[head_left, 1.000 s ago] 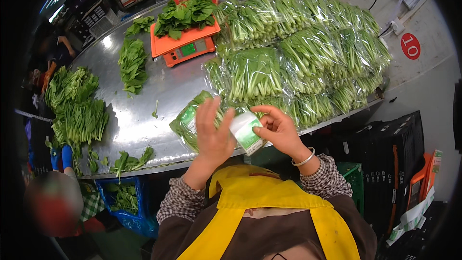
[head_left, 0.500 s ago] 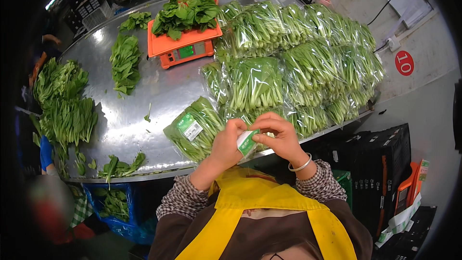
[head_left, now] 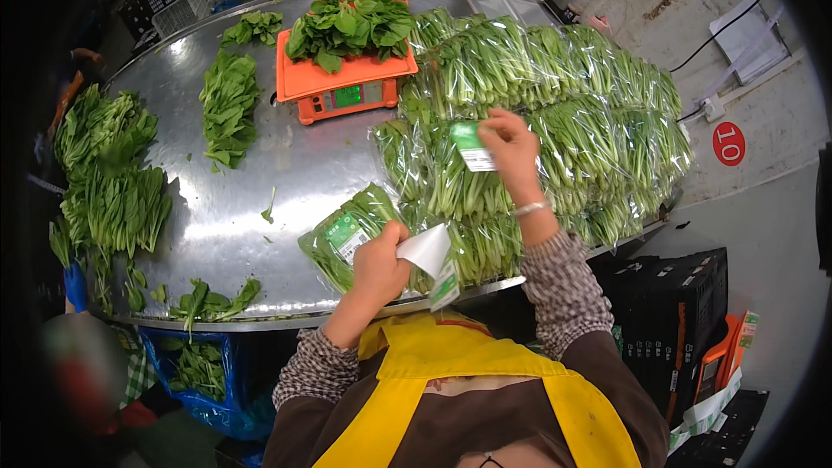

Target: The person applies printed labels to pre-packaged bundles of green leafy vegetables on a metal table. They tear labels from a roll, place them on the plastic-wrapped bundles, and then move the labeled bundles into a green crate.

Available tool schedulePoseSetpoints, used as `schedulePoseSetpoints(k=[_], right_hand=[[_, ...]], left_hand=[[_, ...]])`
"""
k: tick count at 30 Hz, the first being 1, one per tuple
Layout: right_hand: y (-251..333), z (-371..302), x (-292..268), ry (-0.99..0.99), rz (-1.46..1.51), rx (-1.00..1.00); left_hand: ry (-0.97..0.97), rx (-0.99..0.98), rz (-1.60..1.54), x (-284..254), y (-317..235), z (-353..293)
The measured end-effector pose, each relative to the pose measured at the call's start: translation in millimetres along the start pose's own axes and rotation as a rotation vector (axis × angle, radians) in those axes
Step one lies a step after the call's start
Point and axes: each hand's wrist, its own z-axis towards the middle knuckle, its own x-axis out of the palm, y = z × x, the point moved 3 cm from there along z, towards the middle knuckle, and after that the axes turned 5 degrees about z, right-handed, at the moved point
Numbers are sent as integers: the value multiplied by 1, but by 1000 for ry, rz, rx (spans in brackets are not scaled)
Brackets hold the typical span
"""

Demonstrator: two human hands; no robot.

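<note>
My left hand (head_left: 380,267) is closed on a strip of label backing paper (head_left: 425,250), whose lower end curls down with a green and white label on it. Just beside that hand lies a bagged bunch of leafy greens (head_left: 368,208) with a green and white label (head_left: 346,237) stuck on. Over the packed bags, my right hand (head_left: 513,152) pinches a single green and white label (head_left: 472,147) by its right edge. Beneath it is a clear bag of greens (head_left: 459,195); whether the label touches it I cannot tell.
Bagged greens (head_left: 598,121) are stacked across the table's right side. An orange scale (head_left: 342,91) bears loose greens (head_left: 351,26). More loose bunches (head_left: 126,208) lie at the left, by a blue-gloved hand (head_left: 76,286) of another person. A blue-lined bin (head_left: 230,373) and black crates (head_left: 676,321) stand below the table.
My right hand has moved up and away from my left, carrying a label off the strip. My left hand has shifted slightly left and down, keeping the backing paper.
</note>
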Motion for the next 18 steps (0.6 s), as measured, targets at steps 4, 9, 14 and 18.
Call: schedulePoseSetpoints(k=[4, 9, 14, 18], right_hand=[[-14, -14, 9, -55, -655, -359], [25, -84, 21, 477, -841, -625], [-16, -86, 13, 360, -841, -753], [-2, -98, 55, 261, -625, -860]], left_hand=[[-221, 282, 142, -19, -10, 4], [-349, 328, 179, -31, -21, -15], [-183, 496, 527, -29, -42, -37], [-220, 539, 334, -24, -65, -53]])
